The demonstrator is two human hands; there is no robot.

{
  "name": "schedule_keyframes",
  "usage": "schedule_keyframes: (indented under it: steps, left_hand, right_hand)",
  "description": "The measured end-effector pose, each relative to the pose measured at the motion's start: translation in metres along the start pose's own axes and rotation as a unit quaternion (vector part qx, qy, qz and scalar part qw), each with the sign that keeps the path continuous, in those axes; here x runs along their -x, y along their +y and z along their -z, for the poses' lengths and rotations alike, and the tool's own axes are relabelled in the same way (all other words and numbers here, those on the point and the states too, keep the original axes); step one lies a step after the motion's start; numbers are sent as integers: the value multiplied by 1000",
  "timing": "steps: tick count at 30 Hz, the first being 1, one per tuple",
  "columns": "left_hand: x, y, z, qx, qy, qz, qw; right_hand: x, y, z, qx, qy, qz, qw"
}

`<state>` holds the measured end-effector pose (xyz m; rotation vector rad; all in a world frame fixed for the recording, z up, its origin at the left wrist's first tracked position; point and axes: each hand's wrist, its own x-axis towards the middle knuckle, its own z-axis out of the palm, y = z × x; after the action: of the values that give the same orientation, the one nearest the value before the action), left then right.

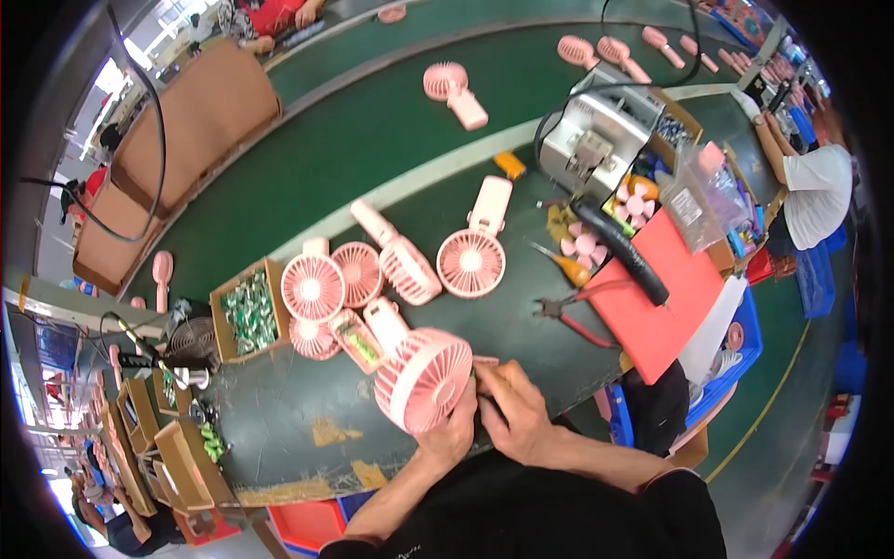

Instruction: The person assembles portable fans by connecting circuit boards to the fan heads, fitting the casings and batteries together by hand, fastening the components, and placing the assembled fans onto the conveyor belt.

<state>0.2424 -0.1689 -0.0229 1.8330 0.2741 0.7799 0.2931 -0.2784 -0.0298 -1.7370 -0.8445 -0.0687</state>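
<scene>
Five pink handheld fans sit assembled on the near table: one [424, 377] in the hands, one [475, 250] lying flat, one [400, 259] tilted, and two round heads [314, 287] [358, 272] side by side. Another fan [453, 91] lies on the green belt, with at least four more [579, 50] far along it. One pair of red-handled cutters [568, 312] is present.

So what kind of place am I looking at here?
Most likely a factory assembly line for pink handheld fans: a long green conveyor belt carries finished fans, part-built fan heads crowd the workbench, and both hands hold a pink fan.
</scene>
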Motion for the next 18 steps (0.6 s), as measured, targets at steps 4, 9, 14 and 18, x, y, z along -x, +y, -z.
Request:
schedule_keyframes:
  steps: [4,9,14,18]
  left_hand:
    - [-3,-2,2,15,-65,29,997]
    - [7,-25,5,50,-157,91,982]
    - [8,-31,13,-170,-210,-74,960]
    - [2,-34,5,-58,-140,-32,988]
  right_hand:
    - [3,1,-3,-23,-19,-31,999]
    - [1,0,2,-108,-26,-91,990]
    - [18,-3,5,-250,-62,-242,936]
    - [5,-1,13,-396,-31,-320,860]
